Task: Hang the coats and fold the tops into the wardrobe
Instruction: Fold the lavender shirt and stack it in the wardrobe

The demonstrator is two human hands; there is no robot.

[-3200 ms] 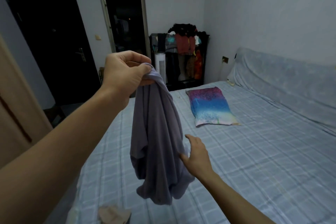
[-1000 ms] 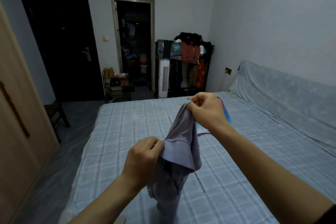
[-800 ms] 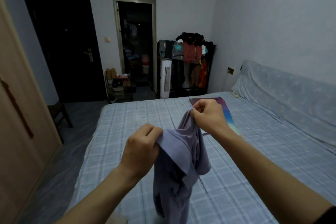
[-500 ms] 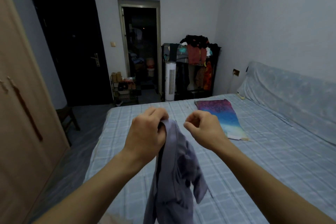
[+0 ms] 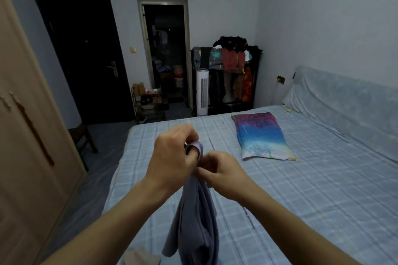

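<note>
A lilac-grey top [image 5: 197,224] hangs bunched over the near part of the bed. My left hand [image 5: 172,160] grips its upper edge, with cloth looped over a finger. Just to the right and slightly lower, my right hand [image 5: 221,173] pinches the same edge, touching the left hand. The top's lower end runs out of the frame. A folded top in purple, blue and pale yellow [image 5: 261,135] lies flat on the bed farther back. The wooden wardrobe [image 5: 28,157] stands at the left with its door closed.
The bed [image 5: 312,200] with a blue checked sheet fills the right and middle. A clothes rack [image 5: 230,71] heaped with garments and a white tower fan [image 5: 202,91] stand at the far wall. A dark door, an open doorway, a shoe rack and a stool [image 5: 83,137] lie left of the bed.
My hands had held the top spread between them. The right hand let go, then came back down beside the left and pinched the edge again. The top now hangs as one bunch.
</note>
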